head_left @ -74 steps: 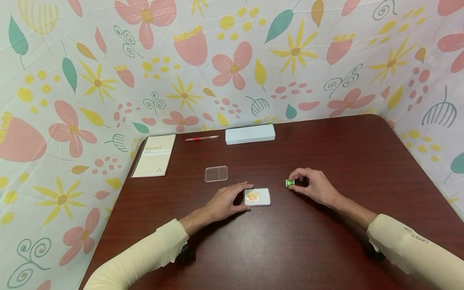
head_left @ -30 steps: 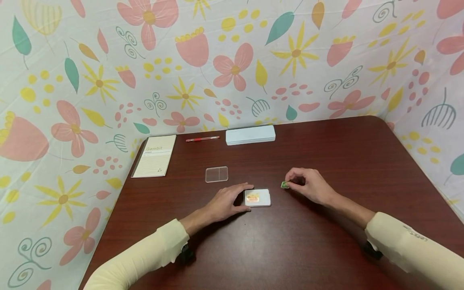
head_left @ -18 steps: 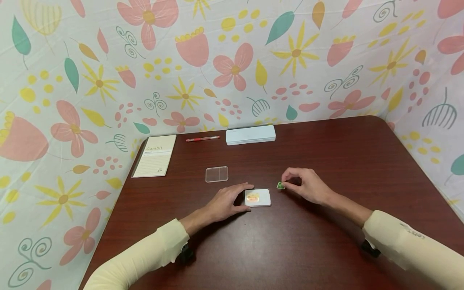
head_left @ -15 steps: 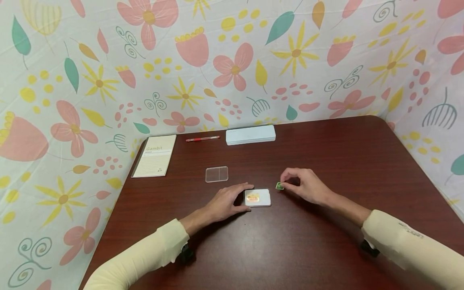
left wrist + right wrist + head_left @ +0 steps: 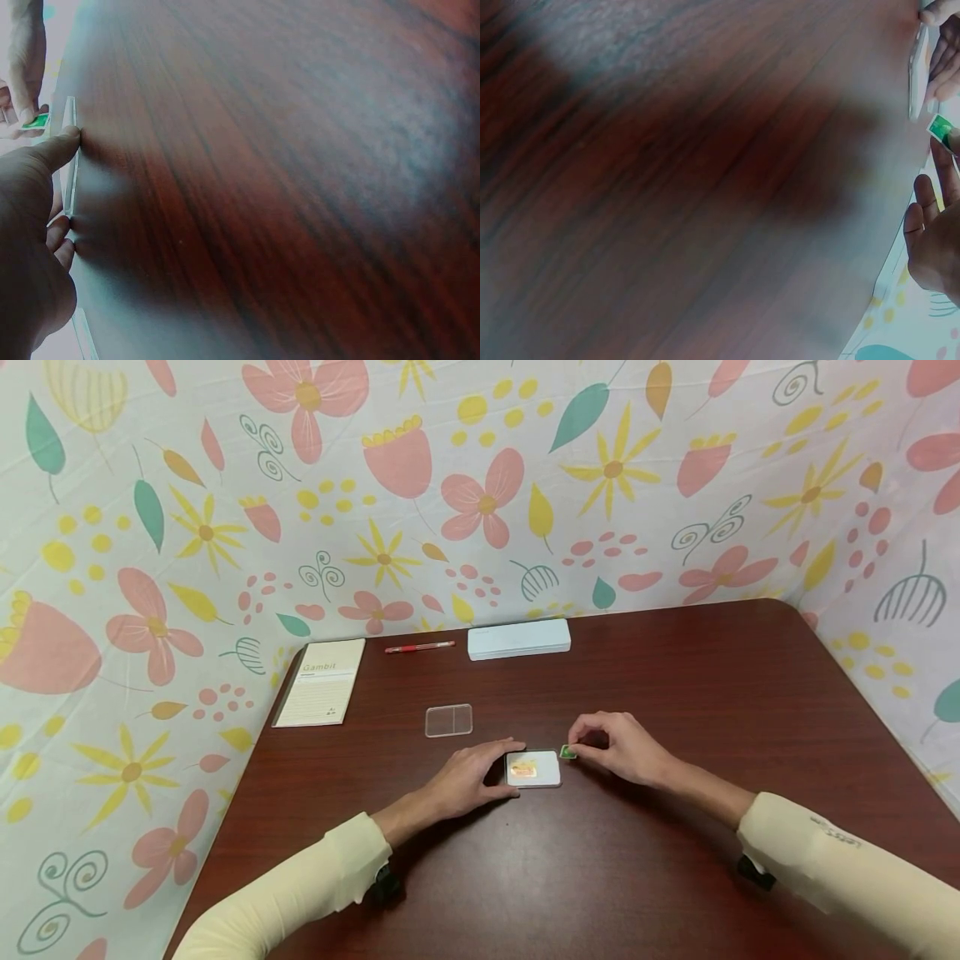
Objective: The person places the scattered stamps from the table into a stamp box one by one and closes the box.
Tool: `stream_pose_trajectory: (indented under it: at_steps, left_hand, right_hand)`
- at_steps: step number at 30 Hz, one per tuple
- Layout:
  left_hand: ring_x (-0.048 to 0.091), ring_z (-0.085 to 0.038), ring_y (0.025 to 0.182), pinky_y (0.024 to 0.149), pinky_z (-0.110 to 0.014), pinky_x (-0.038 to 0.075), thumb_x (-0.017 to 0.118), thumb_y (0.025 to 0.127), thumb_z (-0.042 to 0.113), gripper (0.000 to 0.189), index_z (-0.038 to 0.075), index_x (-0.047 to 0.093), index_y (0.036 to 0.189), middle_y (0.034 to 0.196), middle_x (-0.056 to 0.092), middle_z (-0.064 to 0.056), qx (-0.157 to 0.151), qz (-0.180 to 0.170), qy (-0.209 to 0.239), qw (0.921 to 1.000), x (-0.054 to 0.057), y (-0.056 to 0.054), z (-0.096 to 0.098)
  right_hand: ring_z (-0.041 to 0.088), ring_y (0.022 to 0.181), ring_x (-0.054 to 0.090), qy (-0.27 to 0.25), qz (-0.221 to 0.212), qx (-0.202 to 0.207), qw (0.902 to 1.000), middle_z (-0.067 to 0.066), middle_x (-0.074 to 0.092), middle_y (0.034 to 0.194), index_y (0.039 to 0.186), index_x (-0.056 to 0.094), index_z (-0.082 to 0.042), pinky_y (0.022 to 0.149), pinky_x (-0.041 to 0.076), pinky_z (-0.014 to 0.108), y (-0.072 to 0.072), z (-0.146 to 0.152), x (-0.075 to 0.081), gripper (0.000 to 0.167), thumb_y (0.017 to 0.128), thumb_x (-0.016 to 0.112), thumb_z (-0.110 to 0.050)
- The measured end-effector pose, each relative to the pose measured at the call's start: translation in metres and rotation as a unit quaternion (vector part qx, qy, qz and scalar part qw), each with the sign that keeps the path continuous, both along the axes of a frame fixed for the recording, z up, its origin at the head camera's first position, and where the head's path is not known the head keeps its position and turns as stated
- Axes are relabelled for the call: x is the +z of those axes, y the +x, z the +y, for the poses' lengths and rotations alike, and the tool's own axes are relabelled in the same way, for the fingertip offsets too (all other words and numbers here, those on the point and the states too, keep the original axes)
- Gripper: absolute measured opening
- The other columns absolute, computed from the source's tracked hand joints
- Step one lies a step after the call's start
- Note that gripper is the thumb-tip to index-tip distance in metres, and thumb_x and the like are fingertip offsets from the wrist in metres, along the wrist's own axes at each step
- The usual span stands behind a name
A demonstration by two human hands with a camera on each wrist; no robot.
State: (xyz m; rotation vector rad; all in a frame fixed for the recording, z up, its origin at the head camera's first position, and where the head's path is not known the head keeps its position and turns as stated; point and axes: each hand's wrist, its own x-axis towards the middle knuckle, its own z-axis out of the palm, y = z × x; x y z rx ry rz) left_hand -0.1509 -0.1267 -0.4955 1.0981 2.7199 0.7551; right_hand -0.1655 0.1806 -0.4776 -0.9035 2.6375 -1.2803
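Since half a second ago, the right hand has come leftward across the bench, bringing a small green square with a white border closer to the flat white box. Its thumb and forefinger are clamped on the square, and the right wrist view shows the other fingers apart from it. The square is just beside the box's right end, near its corner toward the bench's far edge; whether the two touch, I cannot tell. The box lies flat, well in from the bench's left, right and far edges, with a clear rim and an orange label on its white face. The left hand has not shifted: its fingers and thumb hold the box at its left end, forefinger on the side toward the far edge, thumb on the opposite side. A clear plastic plate with a line across it lies flat between the box and the far left corner. Along the far edge, from the left corner rightward, are a cream notepad printed "Gambit", a red pen and a pale blue case. Flower-printed cloth rises behind the far edge and beside the left and right edges. Cream sleeves cover both forearms, with a dark band at each cuff.
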Motion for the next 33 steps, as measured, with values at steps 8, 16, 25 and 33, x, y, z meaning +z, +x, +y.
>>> stream_pose_trajectory:
  at_steps: [8, 16, 25, 33]
  left_hand:
    - [0.059, -0.022, 0.136, 0.107, -0.044, 0.050, 0.085, 0.094, 0.032, 0.069, 0.012, 0.055, 0.153, 0.152, 0.060, -0.008, 0.000, -0.001, -0.001, 1.0000, 0.001, 0.000, 0.000]
    - [0.059, -0.022, 0.136, 0.107, -0.044, 0.050, 0.085, 0.094, 0.032, 0.069, 0.012, 0.055, 0.153, 0.153, 0.059, -0.009, 0.001, -0.002, -0.002, 1.0000, 0.002, 0.001, 0.000]
    - [0.059, -0.021, 0.137, 0.108, -0.043, 0.050, 0.084, 0.094, 0.033, 0.069, 0.012, 0.055, 0.153, 0.152, 0.059, -0.008, 0.002, -0.001, -0.006, 1.0000, 0.002, 0.001, 0.001]
    - [0.058, -0.022, 0.138, 0.108, -0.044, 0.050, 0.084, 0.094, 0.033, 0.068, 0.012, 0.055, 0.153, 0.153, 0.058, -0.010, 0.000, 0.002, -0.005, 1.0000, 0.001, 0.000, 0.000]
  right_hand:
    - [0.015, 0.078, 0.061, 0.009, -0.006, -0.001, 0.9999, -0.009, 0.068, 0.091, 0.095, 0.074, -0.016, 0.070, 0.051, 0.030, 0.002, -0.008, -0.001, 0.011, 0.095, 0.081, -0.007]
    - [0.013, 0.071, 0.058, 0.001, -0.004, 0.004, 1.0000, -0.009, 0.065, 0.084, 0.091, 0.073, -0.019, 0.062, 0.047, 0.026, 0.003, -0.018, -0.004, 0.017, 0.092, 0.084, -0.005]
    - [0.009, 0.075, 0.059, -0.008, -0.013, 0.012, 0.9998, -0.014, 0.067, 0.083, 0.090, 0.071, -0.023, 0.068, 0.048, 0.027, 0.005, -0.026, -0.009, 0.022, 0.090, 0.086, -0.006]
    - [0.010, 0.078, 0.061, -0.016, -0.024, 0.021, 0.9994, -0.012, 0.069, 0.084, 0.092, 0.072, -0.020, 0.071, 0.050, 0.030, 0.004, -0.028, -0.012, 0.019, 0.092, 0.084, -0.006]
